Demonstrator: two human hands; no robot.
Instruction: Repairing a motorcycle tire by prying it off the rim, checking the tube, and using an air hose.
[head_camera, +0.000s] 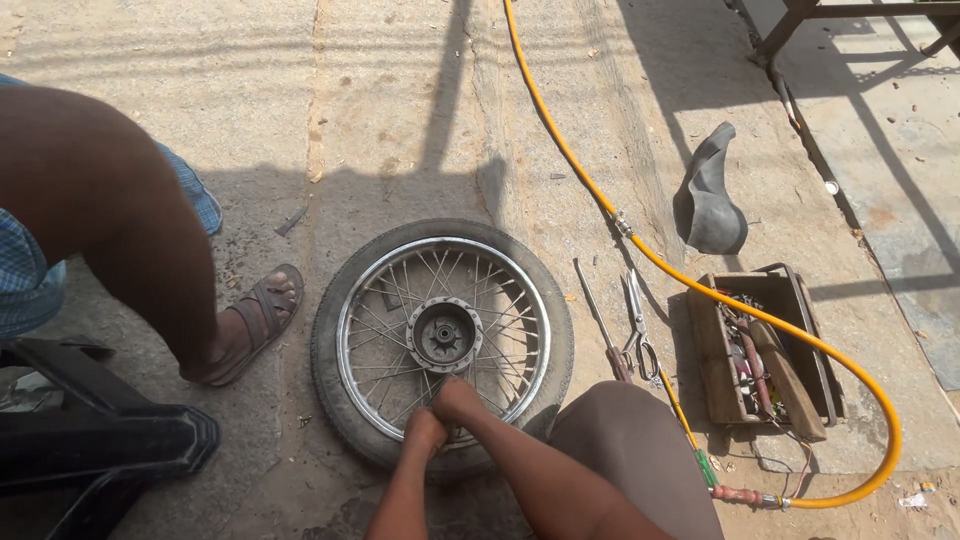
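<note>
**A:** What is the largest item shown?

**B:** The concrete ground (400, 90), sunlit and crossed by shadows. On it, at centre, a spoked wheel (442, 340) lies flat, its black tyre (330, 370) around a bright metal rim, with the hub (445, 335) facing up.

**A:** And along the right?

**B:** A yellow hose (560, 140) runs from the top edge down past the wheel, loops over a wooden toolbox (765, 345) and ends at a fitting near the bottom edge. Above the toolbox lies a folded piece of black rubber (708, 195).

**A:** The figure at left?

**B:** Another person's bare leg (110, 210), foot in a brown sandal (258, 318), planted just beside the tyre. A black moulded part (100, 440) fills the lower left corner.

**A:** Where are the wearer's hands?

**B:** Both at the near edge of the wheel, side by side and touching. The left hand (425, 430) is curled into a fist at the rim; the right hand (458, 400) is likewise curled, reaching in among the spokes. What the fingers grip is hidden; I cannot tell. The wearer's knee (630, 440) sits just right of them.

**A:** Smallest items?

**B:** Between wheel and toolbox: scissors (637, 325) and a thin metal rod (598, 318), lying near each other.
</note>
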